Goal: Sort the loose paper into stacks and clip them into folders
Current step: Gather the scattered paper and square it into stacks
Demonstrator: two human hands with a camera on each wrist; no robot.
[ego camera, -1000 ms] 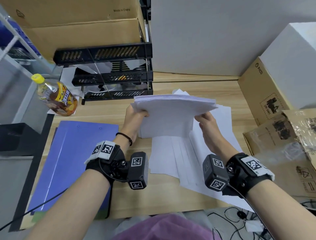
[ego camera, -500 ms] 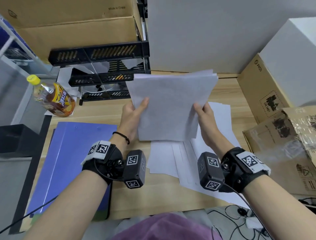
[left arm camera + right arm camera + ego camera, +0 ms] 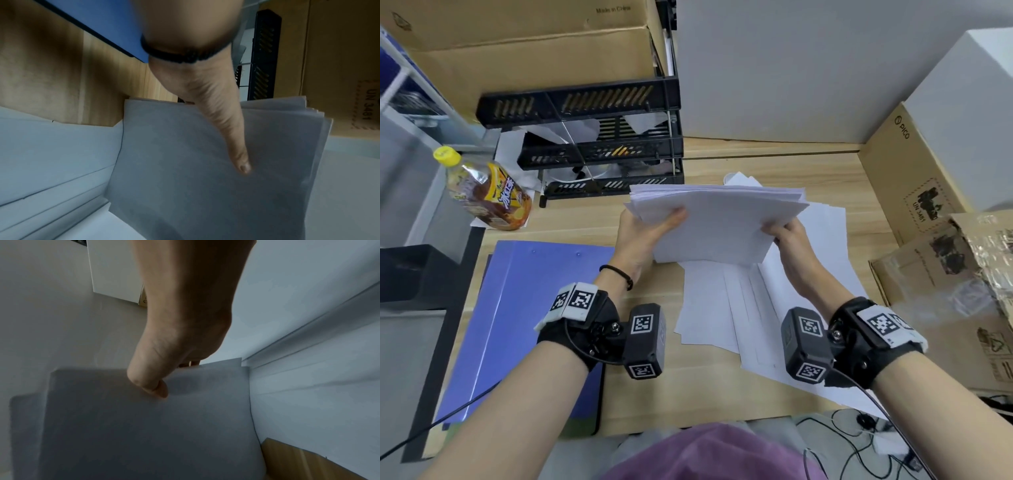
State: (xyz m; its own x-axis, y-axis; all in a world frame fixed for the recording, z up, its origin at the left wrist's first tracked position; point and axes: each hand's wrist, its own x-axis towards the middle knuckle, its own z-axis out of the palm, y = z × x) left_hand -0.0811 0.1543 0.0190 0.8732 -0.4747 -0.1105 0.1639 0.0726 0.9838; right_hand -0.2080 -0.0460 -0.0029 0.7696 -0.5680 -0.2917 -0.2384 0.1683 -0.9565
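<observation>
Both hands hold a stack of white paper [image 3: 717,222] on edge over the wooden desk [image 3: 571,226]. My left hand [image 3: 650,228] grips its left side, thumb across the near face [image 3: 232,146]. My right hand [image 3: 787,233] pinches the right side, thumb bent onto the sheet [image 3: 152,384]. The stack's bottom edge rests among loose white sheets [image 3: 722,308] spread flat below it. A blue folder [image 3: 517,325] lies closed to the left of my left wrist.
A black three-tier paper tray [image 3: 599,144] stands at the back, a bottled drink [image 3: 489,192] left of it. Cardboard boxes [image 3: 914,192] and crumpled packaging [image 3: 962,274] crowd the right side. Cables [image 3: 852,442] hang past the near desk edge.
Half a second ago the stack was raised and tilted up, face toward me. Now it has dropped back down onto the desk, both hands keeping their hold.
</observation>
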